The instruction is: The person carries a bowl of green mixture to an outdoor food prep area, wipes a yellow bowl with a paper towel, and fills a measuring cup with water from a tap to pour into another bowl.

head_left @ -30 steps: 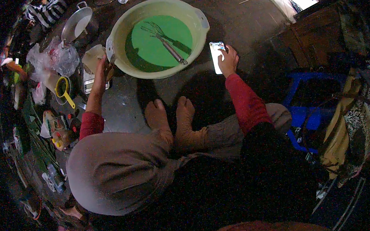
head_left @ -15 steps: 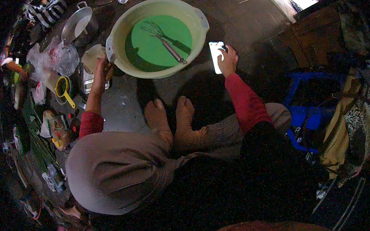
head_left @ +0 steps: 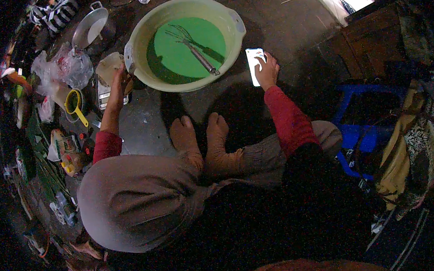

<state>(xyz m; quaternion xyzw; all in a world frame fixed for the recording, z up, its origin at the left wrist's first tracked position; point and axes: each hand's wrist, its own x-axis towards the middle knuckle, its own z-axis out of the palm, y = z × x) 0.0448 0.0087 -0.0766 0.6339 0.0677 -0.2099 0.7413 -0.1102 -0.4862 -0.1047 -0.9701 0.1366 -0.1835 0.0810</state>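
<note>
Right hand (head_left: 268, 71) at lit phone (head_left: 254, 75), left hand (head_left: 120, 77) beside basin (head_left: 142, 39).
Right fingers bent over the screen; grip or mere touch, cannot tell. Left hand's closure unclear, near the basin's left handle. Phone lies right of the basin, apart from it; whisk (head_left: 204, 62) rests inside, in green liquid (head_left: 179, 64).

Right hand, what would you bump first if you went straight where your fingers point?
The bright phone: the right hand's fingertips seem to be on its screen. Past that, probably the big tub's rim, though depth is hard to judge.
</note>
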